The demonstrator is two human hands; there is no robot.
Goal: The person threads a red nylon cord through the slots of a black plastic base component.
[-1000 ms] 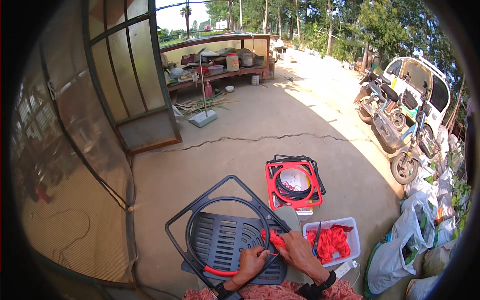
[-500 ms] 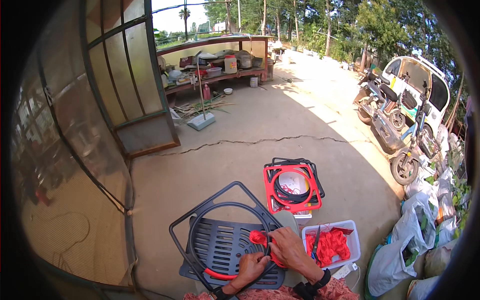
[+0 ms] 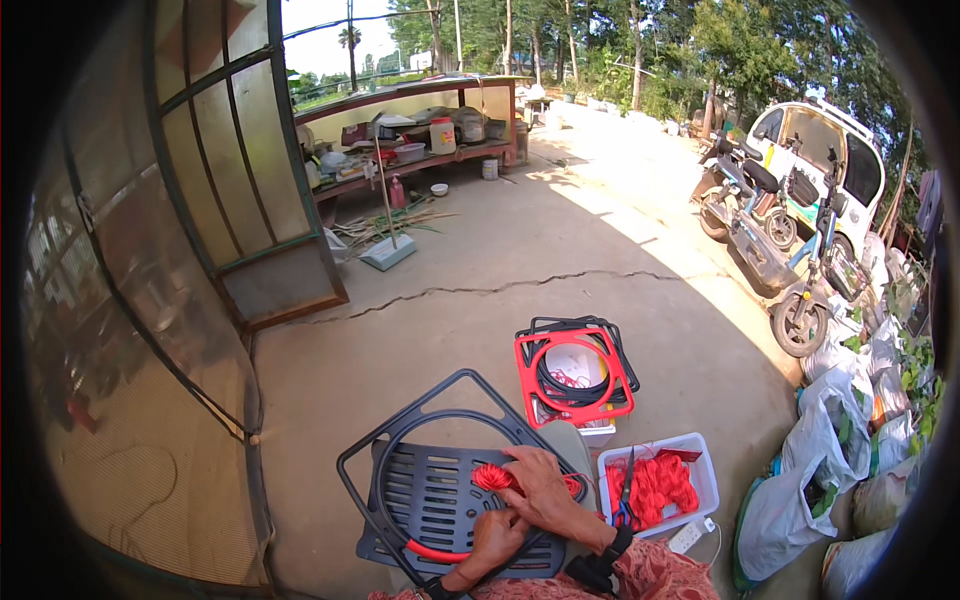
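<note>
2 hands meet over the right side of the black frame [image 3: 516, 432]. The right hand [image 3: 543, 490] curls round a red cord bundle [image 3: 490, 477]; its looped end pokes out over the frame's opening, and a little red shows past the hand toward the frame's right. The left hand [image 3: 497, 537] is just below, thumb and fingertips drawn together in a pinch. A red stretch [image 3: 437, 553] lies along the frame's inner edge, near left.

The bundle looks light, soft and a bit slick, likely to tangle if its loops slip; its middle seems the best hold. The frame looks stiff and fairly light, easiest to take by an outer bar.

Under the frame is a dark slotted seat [image 3: 440, 460]. Right of the frame, a white tub [image 3: 712, 487] holds more red cord [image 3: 660, 485] and scissors [image 3: 627, 492]. Beyond the frame to the right, 1 red frame [image 3: 578, 413] lies over other black ones [image 3: 628, 375]. Sacks [image 3: 780, 525] stand well right.

What the left hand pinches is too small to tell. The right palm is out of sight, and the black frame's near corner is hard to follow behind the left wrist.
</note>
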